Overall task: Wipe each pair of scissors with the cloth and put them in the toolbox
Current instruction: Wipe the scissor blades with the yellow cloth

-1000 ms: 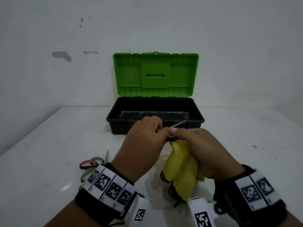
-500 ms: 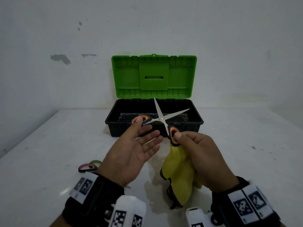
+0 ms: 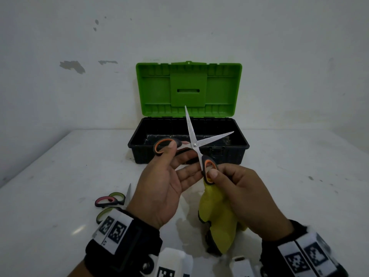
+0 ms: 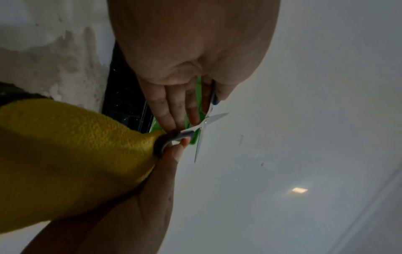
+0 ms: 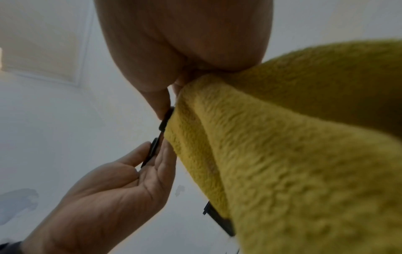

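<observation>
Scissors [image 3: 194, 145] were spread between the hands: left hand [image 3: 165, 182] pinched one loop, right hand [image 3: 237, 188] gripped the other plus cloth [image 3: 217, 222]; best wipe each blade away from its edge

Head: high, faces forward-down, toolbox [image 3: 188, 140] at 12 o'clock.
Wrists: close, upward past palms.
Shared: scissors [image 3: 194, 145], cloth [image 3: 217, 220].

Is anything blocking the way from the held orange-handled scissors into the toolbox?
Nothing visible does. The orange-handled scissors, blades spread, are held by the left hand and right hand just in front of the toolbox, whose green lid stands open.
</observation>
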Demonstrator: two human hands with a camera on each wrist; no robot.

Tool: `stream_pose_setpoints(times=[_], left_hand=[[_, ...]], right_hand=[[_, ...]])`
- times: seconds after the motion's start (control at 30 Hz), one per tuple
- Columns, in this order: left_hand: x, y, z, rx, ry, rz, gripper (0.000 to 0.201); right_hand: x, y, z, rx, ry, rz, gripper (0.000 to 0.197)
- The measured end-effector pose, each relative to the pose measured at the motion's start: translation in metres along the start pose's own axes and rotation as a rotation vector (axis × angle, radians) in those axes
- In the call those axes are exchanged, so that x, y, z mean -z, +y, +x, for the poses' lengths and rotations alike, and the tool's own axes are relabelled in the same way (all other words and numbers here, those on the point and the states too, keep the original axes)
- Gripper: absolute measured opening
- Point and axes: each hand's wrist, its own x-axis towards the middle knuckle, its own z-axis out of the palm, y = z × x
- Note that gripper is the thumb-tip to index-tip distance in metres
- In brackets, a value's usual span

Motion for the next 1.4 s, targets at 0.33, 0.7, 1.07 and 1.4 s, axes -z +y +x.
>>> stream_pose_setpoints(times=[0.33,0.7,1.07,1.4], left_hand=[[0.005,0.002,-0.001,-0.102,-0.001,0.077,0.023],[-0.009,-0.007,-0.010,-0.120,-0.044,0.146,0.021],[-0.006,-0.008,-0.013,-0.117,-0.062,0.100,0.024],[-0.004,-0.006,-0.012,-0.087,-0.089,0.116,0.031]], right_hand=[[0.056,-0.025,0.009,0.058,0.152,-0.529,0.013],[0.002,-0.030,0.028,0.551,0.362,-0.604,0.011],[0.002,-0.016,0.026,0.600,0.459,-0.682,0.011],[0.005,-0.011,0.025,0.559,0.485,-0.649,0.012]])
